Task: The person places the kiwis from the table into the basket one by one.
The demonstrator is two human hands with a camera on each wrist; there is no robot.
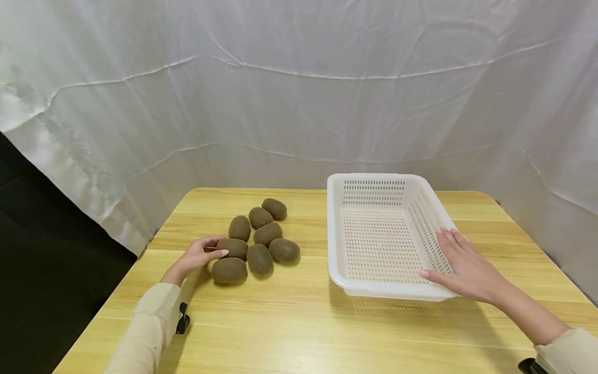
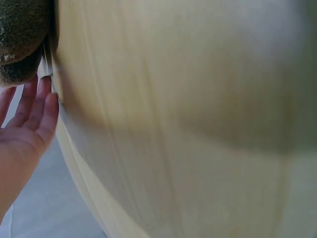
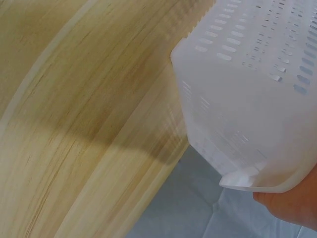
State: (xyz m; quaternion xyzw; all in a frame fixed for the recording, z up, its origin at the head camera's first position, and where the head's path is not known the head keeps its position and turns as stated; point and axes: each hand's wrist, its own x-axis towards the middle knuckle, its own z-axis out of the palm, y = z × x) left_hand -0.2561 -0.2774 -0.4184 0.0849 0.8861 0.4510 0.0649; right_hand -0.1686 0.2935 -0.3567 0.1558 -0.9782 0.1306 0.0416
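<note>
CAUTION: ROLLING AND TILTING HAZARDS

1. Left hand [image 1: 193, 257]: thumb and fingers lie at the 9 o'clock end of one brown, oval, fuzzy-skinned kiwifruit [image 1: 235, 249]. Whether the pinch has closed cannot be told. Lifting on a partial pinch could let the rounded fruit slip. A sideways push could roll its neighbours at 12 and 6 o'clock across the yellow, wood-grained table [image 1: 299, 332].

2. Right hand [image 1: 467, 270]: fingers extended, thumb spread apart, resting over the rim at 4 o'clock of the white, rectangular, perforated plastic basket [image 1: 333, 234]. Excess downward force at that corner could tilt or shift the basket.

3. Condition and location: eight kiwifruit lie on the table in a loose cluster, at 9 o'clock from the basket. All are matt, dull brown and plump, of similar size; no splits are visible. Most lie lengthwise across the table; some point toward 12 o'clock.
</note>
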